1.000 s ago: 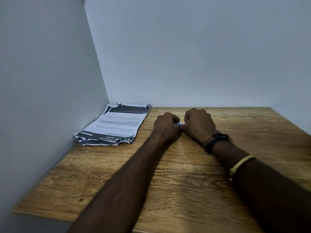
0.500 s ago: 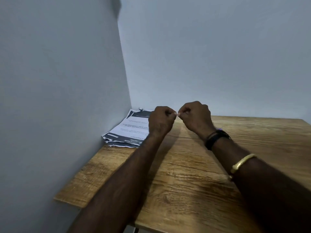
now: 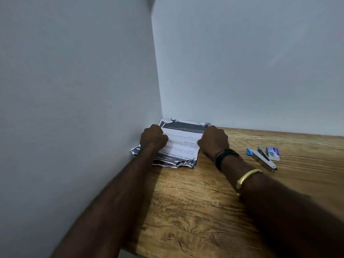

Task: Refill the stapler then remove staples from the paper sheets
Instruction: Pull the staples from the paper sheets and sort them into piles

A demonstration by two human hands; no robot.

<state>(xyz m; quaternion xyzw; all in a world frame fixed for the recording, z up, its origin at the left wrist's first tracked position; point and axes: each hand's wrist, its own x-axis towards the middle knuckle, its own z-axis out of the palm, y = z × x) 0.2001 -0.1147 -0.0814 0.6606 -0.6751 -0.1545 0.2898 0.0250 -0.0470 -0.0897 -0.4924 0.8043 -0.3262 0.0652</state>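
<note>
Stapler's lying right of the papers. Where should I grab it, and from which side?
Grip the stapler across its long metal body at mid-length, coming from above and the near side. It lies flat and diagonal on the table; the staple box crowds its far side, leaving the near side open.

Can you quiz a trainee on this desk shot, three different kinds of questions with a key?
1. True or false: both hands rest on the stack of printed paper sheets in the corner of the wooden table.
2. Multiple choice: the silver stapler with blue tips lies (a) in the right hand, (b) on the table to the right of the papers, (c) on top of the papers.
3. Fill in: the small blue and white staple box lies beside the ____.

Key
1. True: left hand and right hand are on the stack's two sides.
2. b
3. stapler
</note>
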